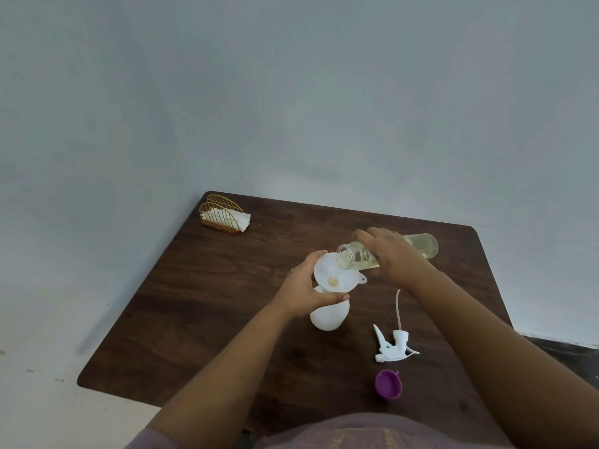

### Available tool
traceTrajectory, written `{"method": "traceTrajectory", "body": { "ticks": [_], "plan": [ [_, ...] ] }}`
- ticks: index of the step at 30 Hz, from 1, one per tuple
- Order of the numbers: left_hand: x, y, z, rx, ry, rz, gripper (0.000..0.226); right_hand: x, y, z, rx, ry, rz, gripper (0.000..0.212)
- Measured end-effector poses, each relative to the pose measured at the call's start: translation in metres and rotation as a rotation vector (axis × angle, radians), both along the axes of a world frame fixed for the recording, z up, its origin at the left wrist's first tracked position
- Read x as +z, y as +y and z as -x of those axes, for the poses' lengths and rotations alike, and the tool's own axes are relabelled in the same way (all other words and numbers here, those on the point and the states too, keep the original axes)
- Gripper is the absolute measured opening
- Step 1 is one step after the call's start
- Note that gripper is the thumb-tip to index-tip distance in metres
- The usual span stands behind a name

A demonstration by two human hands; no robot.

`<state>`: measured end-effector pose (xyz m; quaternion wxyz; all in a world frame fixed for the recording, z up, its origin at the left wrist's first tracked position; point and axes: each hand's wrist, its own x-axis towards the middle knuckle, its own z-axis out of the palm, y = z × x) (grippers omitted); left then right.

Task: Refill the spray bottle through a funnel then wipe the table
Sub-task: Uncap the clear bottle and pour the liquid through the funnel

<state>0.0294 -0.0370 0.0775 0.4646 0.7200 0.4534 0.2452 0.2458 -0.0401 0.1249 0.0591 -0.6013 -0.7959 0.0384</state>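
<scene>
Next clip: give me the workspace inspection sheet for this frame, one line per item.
Surface: dark wooden table; no spill seen.
Job's things: white spray bottle upright, white funnel in its neck; clear refill bottle tipped over the funnel; trigger sprayer head lying detached; napkins in a gold wire holder at the far corner.
Clutter: purple cap.
Hands: left hand holds the funnel and bottle neck; right hand grips the refill bottle.
Cables: nothing seen.
Surroundings: plain pale wall.

A white, round-bodied plastic spray bottle [329,315] stands upright mid-worktop with a white plastic funnel [334,275] seated in its neck. A clear plastic refill bottle [359,256] of pale yellow liquid lies tipped almost level, its open mouth over the funnel's rim. The unscrewed white trigger sprayer head [393,346] lies on its side just right of the spray bottle.
</scene>
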Motion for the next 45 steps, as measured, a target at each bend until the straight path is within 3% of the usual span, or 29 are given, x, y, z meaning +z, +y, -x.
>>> {"method": "traceTrajectory", "body": {
  "ticks": [45],
  "plan": [
    [-0.0042,0.0006,0.0005,-0.005,0.011,-0.001,0.082,0.004,-0.0028,0.0037,0.001,-0.013,-0.053,0.052]
  ]
}}
